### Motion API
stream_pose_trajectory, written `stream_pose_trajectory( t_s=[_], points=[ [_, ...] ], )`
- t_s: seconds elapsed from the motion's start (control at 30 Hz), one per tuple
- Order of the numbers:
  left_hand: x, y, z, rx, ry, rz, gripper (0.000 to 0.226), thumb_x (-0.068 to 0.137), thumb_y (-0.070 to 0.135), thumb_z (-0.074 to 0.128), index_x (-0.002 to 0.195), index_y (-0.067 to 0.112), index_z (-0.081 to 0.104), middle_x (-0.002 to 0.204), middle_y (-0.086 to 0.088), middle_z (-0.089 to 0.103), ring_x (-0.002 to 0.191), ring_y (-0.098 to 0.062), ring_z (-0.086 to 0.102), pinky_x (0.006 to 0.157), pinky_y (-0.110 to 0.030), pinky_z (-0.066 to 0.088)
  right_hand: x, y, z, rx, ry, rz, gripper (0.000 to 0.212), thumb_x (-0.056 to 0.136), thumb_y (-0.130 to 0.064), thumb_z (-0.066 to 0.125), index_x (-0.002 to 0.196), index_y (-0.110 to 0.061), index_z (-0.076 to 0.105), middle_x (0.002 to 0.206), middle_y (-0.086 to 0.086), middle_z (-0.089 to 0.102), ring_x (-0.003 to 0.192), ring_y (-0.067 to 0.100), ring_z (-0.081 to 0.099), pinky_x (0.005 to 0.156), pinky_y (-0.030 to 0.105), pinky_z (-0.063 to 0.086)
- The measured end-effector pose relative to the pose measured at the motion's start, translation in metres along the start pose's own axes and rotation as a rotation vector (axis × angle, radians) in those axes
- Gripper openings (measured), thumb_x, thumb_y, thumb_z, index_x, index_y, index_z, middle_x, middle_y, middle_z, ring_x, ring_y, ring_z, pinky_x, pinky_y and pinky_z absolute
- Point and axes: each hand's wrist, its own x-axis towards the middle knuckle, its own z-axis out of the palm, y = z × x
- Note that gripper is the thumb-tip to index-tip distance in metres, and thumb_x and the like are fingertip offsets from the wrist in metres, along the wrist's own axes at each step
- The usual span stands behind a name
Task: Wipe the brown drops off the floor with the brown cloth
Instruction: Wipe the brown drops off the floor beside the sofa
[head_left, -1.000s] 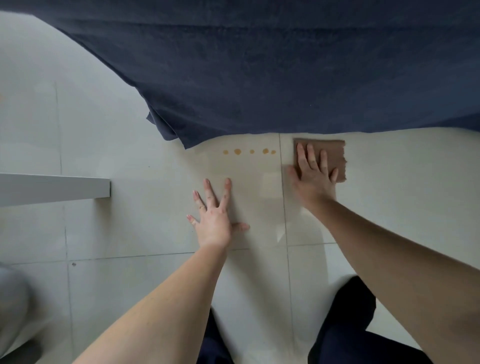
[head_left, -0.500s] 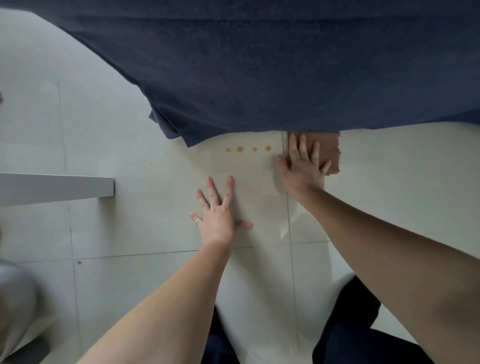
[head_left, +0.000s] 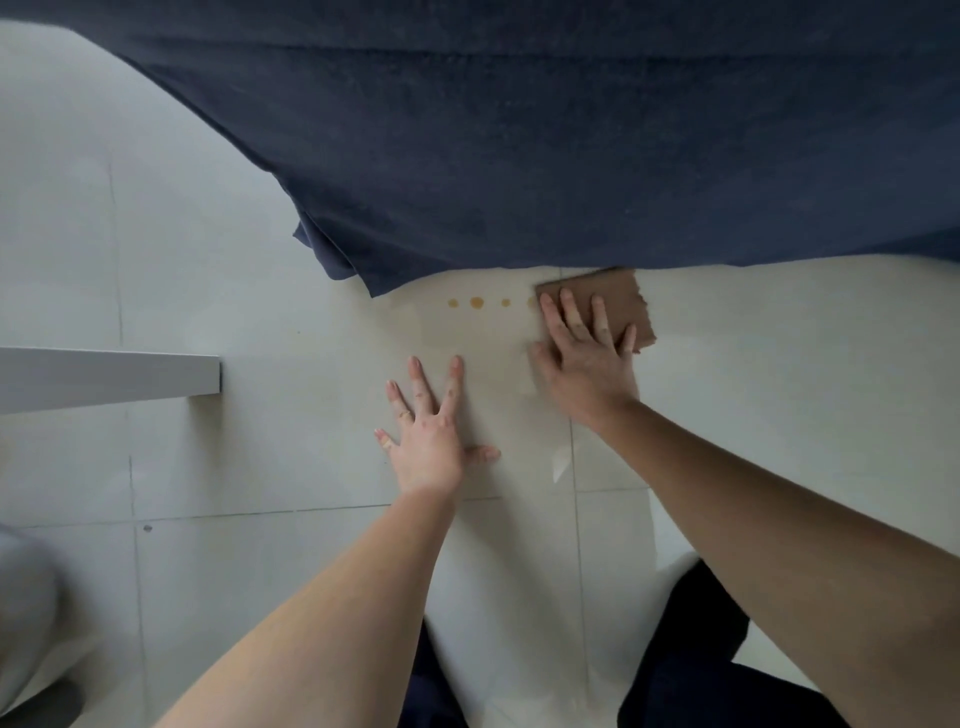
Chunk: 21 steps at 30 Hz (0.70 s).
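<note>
A row of small brown drops (head_left: 476, 303) lies on the pale tiled floor (head_left: 260, 457), just below the hem of a dark blue garment. The brown cloth (head_left: 621, 300) lies flat on the floor right of the drops, its left edge touching the rightmost drop. My right hand (head_left: 587, 358) presses flat on the cloth, fingers spread over it. My left hand (head_left: 431, 436) rests flat on the bare floor below the drops, fingers apart, holding nothing.
The hanging dark blue garment (head_left: 545, 140) fills the top of the view and hides the floor beyond the drops. A white bar-like edge (head_left: 109, 376) juts in from the left. My dark-clad knees (head_left: 691, 654) sit at the bottom. A grey object (head_left: 26, 613) is at the lower left.
My right hand has slid the cloth leftward towards the drops; the rightmost drops are now under or at its edge. My left hand has stayed planted.
</note>
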Motion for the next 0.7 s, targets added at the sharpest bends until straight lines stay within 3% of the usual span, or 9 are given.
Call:
stream_pose_trajectory(
  t_s=[0.13,0.3,0.5,0.7],
  points=[
    [-0.001,0.0,-0.001,0.013,0.008,0.003,0.133,0.077,0.062,0.081,0.154,0.058,-0.026,0.169,0.004,-0.038,0.159,-0.038,-0.024,0.119,-0.076,0.021,-0.023,0.039,-0.003,-0.125,-0.035,-0.104,0.062,0.107,-0.063,0.018,0.164,-0.052,-0.005,0.175,-0.024,-0.005,0.163,0.017,-0.008,0.129,0.061,0.001],
    [-0.002,0.0,-0.001,0.023,0.008,0.007,0.132,0.076,0.064,0.08,0.154,0.059,-0.026,0.168,0.005,-0.039,0.158,-0.037,-0.025,0.119,-0.075,0.021,0.016,0.006,-0.015,0.084,0.044,0.13,0.068,0.106,-0.062,0.016,0.167,-0.042,-0.003,0.177,-0.015,-0.004,0.163,0.028,-0.009,0.125,0.068,-0.004],
    [-0.002,0.0,-0.002,0.02,0.01,-0.001,0.133,0.075,0.064,0.081,0.154,0.06,-0.026,0.168,0.005,-0.039,0.159,-0.036,-0.025,0.118,-0.076,0.022,-0.025,0.002,0.015,-0.126,-0.019,-0.109,0.066,0.106,-0.064,0.015,0.165,-0.046,-0.007,0.175,-0.022,-0.009,0.163,0.02,-0.012,0.128,0.065,-0.002],
    [-0.002,-0.001,-0.001,0.023,0.014,0.002,0.133,0.075,0.064,0.081,0.155,0.059,-0.025,0.168,0.004,-0.039,0.159,-0.037,-0.024,0.118,-0.075,0.021,-0.003,0.016,0.003,-0.087,0.07,0.033,0.069,0.105,-0.063,0.014,0.167,-0.041,-0.004,0.177,-0.015,-0.004,0.163,0.023,-0.007,0.127,0.063,-0.008]
  ],
)
